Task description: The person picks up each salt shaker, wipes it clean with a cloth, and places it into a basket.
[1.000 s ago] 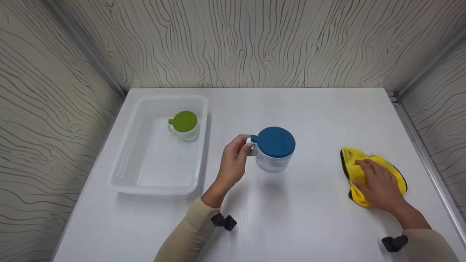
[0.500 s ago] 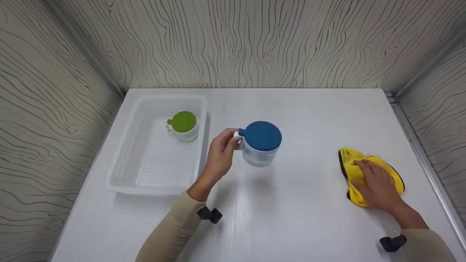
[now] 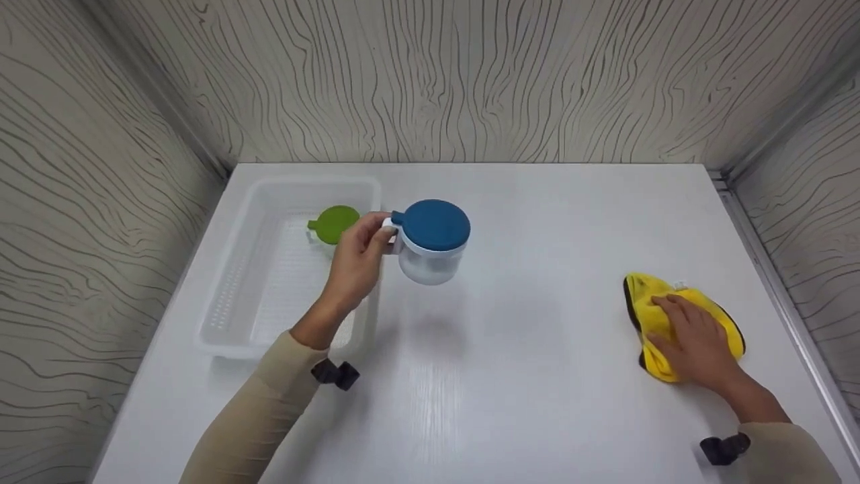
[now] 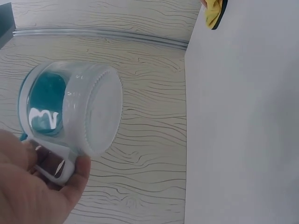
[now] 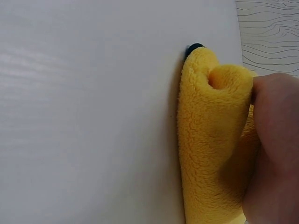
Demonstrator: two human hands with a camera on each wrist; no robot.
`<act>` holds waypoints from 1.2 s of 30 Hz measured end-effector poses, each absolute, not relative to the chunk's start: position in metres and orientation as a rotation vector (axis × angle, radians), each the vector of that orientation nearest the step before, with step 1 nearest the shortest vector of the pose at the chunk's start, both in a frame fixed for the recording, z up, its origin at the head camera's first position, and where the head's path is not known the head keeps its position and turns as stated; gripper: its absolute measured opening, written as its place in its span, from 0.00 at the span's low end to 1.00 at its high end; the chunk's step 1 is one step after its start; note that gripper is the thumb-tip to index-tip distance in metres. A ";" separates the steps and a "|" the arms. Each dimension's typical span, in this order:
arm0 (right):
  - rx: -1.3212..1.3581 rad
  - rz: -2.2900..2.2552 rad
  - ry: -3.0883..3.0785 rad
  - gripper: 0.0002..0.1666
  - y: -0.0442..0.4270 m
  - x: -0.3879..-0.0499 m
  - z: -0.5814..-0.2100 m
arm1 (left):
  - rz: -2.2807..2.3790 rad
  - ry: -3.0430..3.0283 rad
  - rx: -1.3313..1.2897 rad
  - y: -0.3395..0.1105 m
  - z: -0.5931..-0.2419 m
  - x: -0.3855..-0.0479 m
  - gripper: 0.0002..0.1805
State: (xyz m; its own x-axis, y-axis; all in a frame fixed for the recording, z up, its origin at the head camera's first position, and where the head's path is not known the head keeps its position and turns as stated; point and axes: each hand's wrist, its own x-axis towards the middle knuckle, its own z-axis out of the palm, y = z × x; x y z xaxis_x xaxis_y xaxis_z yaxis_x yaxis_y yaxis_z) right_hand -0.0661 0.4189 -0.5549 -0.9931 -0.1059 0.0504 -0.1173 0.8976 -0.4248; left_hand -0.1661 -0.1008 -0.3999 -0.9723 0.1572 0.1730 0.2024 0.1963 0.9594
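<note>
My left hand (image 3: 357, 259) grips the white handle of a clear jar with a blue lid (image 3: 435, 225). The jar is held upright above the table, just right of the white basket (image 3: 232, 346). Seen from the left wrist, the jar's clear base (image 4: 105, 109) faces the camera, with my thumb and fingers around its handle (image 4: 63, 161). Inside the basket stands a smaller jar with a green lid (image 3: 336, 223), partly covered by my left hand. At the right, my right hand (image 3: 702, 343) rests on a crumpled yellow cloth (image 3: 715, 309) with loosely bent fingers.
The white table (image 3: 537, 376) carries the basket at its left and the cloth at its right. Wood-patterned walls (image 3: 430, 81) rise behind and on both sides. A metal rail (image 3: 793, 296) runs along the right edge.
The left hand has carried the blue-lidded jar left and slightly away from me, up to the basket's right side. My right hand and the yellow cloth stay nearly still.
</note>
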 end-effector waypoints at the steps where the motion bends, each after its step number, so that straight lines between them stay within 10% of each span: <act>1: 0.177 0.684 -3.035 0.35 0.419 -0.066 -0.555 | -1.934 -2.401 -0.358 -0.104 -0.398 -0.168 0.13; 36: 0.186 0.667 -3.021 0.35 0.418 -0.067 -0.555 | -1.409 -2.799 -0.483 -0.231 -0.404 -0.220 0.13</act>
State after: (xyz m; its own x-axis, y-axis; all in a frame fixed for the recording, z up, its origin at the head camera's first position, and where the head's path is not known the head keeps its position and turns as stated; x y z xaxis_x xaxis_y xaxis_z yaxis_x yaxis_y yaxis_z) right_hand -0.0666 0.4182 -0.5551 -0.9919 -0.1078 0.0674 -0.1262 0.9001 -0.4170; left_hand -0.2200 -0.2307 -0.4040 -0.9533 0.2816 0.1094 0.2556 0.5587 0.7890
